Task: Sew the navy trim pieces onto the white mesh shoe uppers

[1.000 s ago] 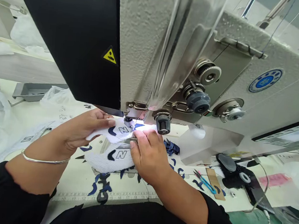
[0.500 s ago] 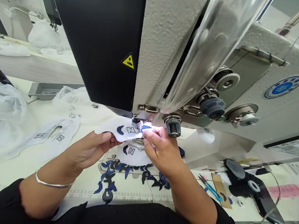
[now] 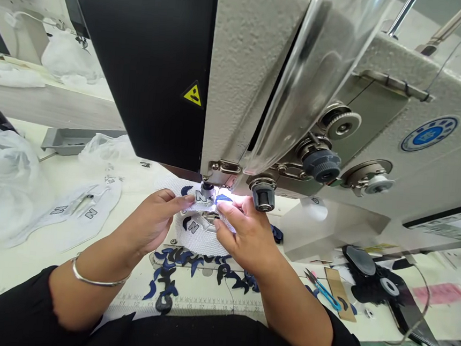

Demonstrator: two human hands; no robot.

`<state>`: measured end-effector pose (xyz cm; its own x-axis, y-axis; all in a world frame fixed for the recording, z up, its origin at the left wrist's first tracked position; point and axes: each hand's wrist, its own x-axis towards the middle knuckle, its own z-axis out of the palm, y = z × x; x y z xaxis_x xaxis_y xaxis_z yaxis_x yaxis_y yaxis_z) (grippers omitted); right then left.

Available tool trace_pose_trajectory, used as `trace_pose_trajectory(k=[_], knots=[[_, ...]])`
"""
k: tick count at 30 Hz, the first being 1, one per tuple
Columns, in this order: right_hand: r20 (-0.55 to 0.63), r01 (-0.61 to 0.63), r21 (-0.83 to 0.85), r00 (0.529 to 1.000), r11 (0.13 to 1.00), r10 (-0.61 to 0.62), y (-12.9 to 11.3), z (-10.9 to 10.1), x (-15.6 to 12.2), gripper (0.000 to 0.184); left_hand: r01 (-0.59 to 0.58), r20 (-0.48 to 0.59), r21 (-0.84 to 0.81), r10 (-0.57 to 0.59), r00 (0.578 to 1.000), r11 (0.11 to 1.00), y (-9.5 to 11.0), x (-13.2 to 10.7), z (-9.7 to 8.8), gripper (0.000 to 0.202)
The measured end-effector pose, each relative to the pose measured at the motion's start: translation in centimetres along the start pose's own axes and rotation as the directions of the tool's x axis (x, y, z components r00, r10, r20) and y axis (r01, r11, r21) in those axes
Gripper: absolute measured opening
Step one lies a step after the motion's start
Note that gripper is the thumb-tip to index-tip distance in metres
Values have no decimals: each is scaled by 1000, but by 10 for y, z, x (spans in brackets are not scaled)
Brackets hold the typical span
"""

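A white mesh shoe upper (image 3: 200, 239) with dark "N" marks and curved navy patches lies under the needle area of a sewing machine (image 3: 239, 77). My left hand (image 3: 152, 217) pinches the upper's edge beside the upper "N", thumb on top. On the other side, my right hand (image 3: 245, 231) presses its closed fingers on the upper, close to the presser foot (image 3: 208, 190). A small blue piece (image 3: 224, 198) shows near those right fingertips, under the machine's light. What lies beneath the fingers is hidden.
Several navy and black cut pieces (image 3: 167, 275) are scattered in front of the machine, above a printed ruler (image 3: 186, 306). Blue-handled snips (image 3: 323, 290) and a cardboard strip (image 3: 341, 296) lie right. Another white upper (image 3: 76, 210), a plastic bag (image 3: 6, 180) and a grey tray (image 3: 78, 141) are left.
My left hand has moved right and in towards the needle, regripping nearer the "N". The upper's raised left edge has come down flatter. My right hand stays almost in place.
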<state>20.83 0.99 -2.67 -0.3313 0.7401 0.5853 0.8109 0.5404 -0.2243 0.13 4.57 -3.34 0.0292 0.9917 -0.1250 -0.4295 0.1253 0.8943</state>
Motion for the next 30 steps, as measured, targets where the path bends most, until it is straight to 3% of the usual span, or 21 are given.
trace_pose_trajectory(k=[14,22,30], knots=[[-97,10,-37,995,999,-14,-7,9,-4,37,-35,124,50,29,992,998,4,14,8,30],[-300,97,-4,949,995,-93,-9,19,-11,29,-90,127,130,74,989,987,-3,24,4,34],[-306,133,-43,942,990,-140,-14,20,-11,29,-169,154,141,147,977,975,-16,27,1,33]])
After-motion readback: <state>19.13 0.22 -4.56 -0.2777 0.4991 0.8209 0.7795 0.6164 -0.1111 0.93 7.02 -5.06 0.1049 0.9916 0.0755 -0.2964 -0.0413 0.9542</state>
